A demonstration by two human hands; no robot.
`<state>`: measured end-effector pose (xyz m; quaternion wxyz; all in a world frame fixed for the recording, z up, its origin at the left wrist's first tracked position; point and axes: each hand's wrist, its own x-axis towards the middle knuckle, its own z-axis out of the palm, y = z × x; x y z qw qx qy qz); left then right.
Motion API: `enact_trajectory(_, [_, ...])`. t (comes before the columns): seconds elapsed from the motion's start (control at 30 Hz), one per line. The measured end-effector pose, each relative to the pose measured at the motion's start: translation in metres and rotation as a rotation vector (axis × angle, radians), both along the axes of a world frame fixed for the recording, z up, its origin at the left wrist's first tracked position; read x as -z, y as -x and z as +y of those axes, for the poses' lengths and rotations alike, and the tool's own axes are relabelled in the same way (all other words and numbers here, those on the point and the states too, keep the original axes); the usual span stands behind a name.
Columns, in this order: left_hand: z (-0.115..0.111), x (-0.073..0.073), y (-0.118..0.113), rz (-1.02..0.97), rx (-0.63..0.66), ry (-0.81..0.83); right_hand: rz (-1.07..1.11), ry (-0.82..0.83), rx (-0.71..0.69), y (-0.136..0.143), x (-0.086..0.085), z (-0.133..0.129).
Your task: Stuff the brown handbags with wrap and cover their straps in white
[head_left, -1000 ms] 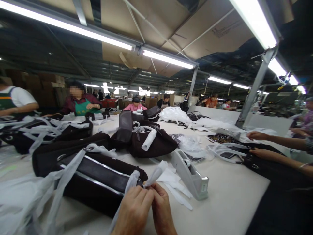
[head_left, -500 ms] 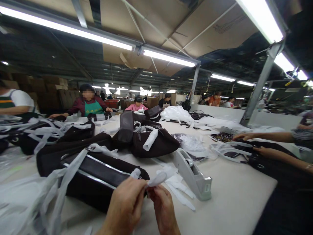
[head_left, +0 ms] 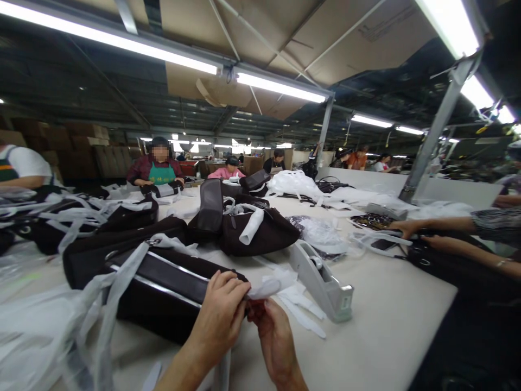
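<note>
- Left hand point(head_left: 220, 313) bent its fingers over the right end of a dark bag point(head_left: 157, 317); right hand point(head_left: 279, 343) curled just beside it, thumb near its fingers. I couldn't tell what, if anything, either was clamped on.
- Pale tabletop point(head_left: 374, 331) spread beneath everything.
- That dark bag lay on it, mostly left of both hands.
- Behind, a rounded bag point(head_left: 279, 238) carried a white roll point(head_left: 252, 226).
- Grey tape dispenser point(head_left: 323, 285) sat to the right, apart from the hands.
- White strips point(head_left: 303, 315) lay between dispenser and right hand.
- White wrap point(head_left: 266, 288) stuck out beside the left fingertips.
</note>
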<state>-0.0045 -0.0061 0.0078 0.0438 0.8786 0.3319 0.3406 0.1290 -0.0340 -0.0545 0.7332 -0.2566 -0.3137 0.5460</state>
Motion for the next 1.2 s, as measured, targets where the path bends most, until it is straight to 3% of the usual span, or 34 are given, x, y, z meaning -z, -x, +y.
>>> enact_trajectory(0.23, [0.008,0.000,-0.001,-0.098,0.049,0.007,-0.046,-0.003,-0.002,0.002,-0.002,-0.005])
enact_trajectory(0.57, [0.012,0.000,0.001,-0.150,0.038,0.041,-0.438,0.078,0.241,0.011,0.002,0.003])
enact_trajectory(0.83, [0.010,-0.003,0.007,-0.183,0.125,0.062,-0.615,0.037,0.343,-0.004,0.005,0.012])
enact_trajectory(1.0, [0.008,0.001,0.009,-0.220,0.144,0.106,-0.651,-0.015,0.231,-0.012,-0.013,0.029])
enact_trajectory(1.2, [0.004,0.007,0.012,-0.360,0.030,0.196,-0.649,-0.073,0.025,-0.013,-0.038,0.036])
